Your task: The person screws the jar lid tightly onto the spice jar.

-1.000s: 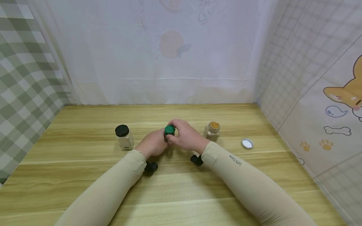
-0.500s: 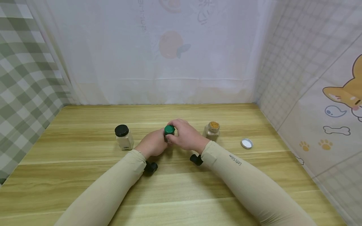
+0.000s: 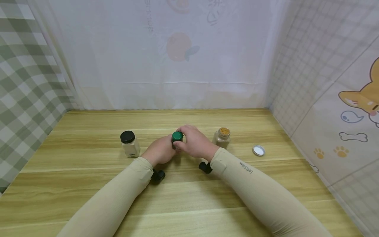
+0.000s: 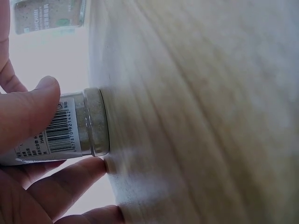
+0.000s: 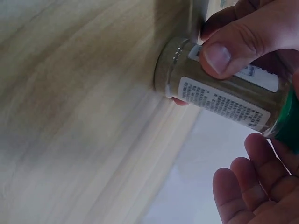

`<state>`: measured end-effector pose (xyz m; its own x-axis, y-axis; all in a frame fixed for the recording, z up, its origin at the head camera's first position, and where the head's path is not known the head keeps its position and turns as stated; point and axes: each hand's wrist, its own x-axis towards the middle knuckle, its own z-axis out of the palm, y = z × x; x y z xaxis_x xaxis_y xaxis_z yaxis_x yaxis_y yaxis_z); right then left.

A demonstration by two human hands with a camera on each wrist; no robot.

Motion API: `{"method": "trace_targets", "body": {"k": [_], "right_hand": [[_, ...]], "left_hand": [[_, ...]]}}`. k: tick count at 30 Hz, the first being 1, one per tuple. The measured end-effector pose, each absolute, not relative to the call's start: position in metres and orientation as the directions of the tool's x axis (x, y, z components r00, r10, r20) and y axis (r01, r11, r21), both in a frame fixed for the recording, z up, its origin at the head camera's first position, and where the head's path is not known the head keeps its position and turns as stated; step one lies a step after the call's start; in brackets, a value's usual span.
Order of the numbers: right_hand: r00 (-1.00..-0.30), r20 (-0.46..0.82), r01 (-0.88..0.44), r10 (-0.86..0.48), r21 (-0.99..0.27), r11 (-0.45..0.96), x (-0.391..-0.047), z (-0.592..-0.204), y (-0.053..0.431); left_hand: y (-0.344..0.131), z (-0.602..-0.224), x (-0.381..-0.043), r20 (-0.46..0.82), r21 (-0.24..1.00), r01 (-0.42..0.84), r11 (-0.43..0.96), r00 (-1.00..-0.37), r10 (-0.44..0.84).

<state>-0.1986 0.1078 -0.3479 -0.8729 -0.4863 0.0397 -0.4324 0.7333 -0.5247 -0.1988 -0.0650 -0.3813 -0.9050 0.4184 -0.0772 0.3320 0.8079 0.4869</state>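
Note:
In the head view my left hand (image 3: 161,149) and right hand (image 3: 195,141) meet around a spice jar with a green lid (image 3: 177,136), near the middle of the table. The left thumb and fingers grip the jar's clear body (image 5: 224,100), which bears a printed label (image 5: 224,103). Its base is right at the wood. My right thumb and index finger pinch the lid from the sides. In the right wrist view the other right fingers (image 5: 268,182) extend loosely below the lid. The left hand hides most of the jar in the head view.
A square jar with a black lid (image 3: 131,146) stands to the left. Behind the right wrist stands an uncapped jar (image 3: 221,140) filled with brownish powder. A loose round lid (image 3: 259,150) lies farther right, its white inside facing up. Fabric walls (image 3: 177,95) enclose the wooden table (image 3: 183,204).

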Motion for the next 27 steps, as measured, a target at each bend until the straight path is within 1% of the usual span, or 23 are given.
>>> {"method": "trace_targets", "body": {"k": [9,27], "right_hand": [[-0.875,0.051,-0.438,-0.482,-0.509,0.741,-0.1985,-0.3487,0.1091],[-0.904,0.073,-0.393,-0.420,-0.526,0.754,-0.1955,-0.3526,0.1061]], "left_hand": [[-0.0645,-0.3797,-0.1975,-0.097,0.499,0.314,0.808,-0.906,0.413],[-0.0638,-0.3778,-0.1958,-0.090,0.491,0.317,0.811,-0.908,0.409]]}}
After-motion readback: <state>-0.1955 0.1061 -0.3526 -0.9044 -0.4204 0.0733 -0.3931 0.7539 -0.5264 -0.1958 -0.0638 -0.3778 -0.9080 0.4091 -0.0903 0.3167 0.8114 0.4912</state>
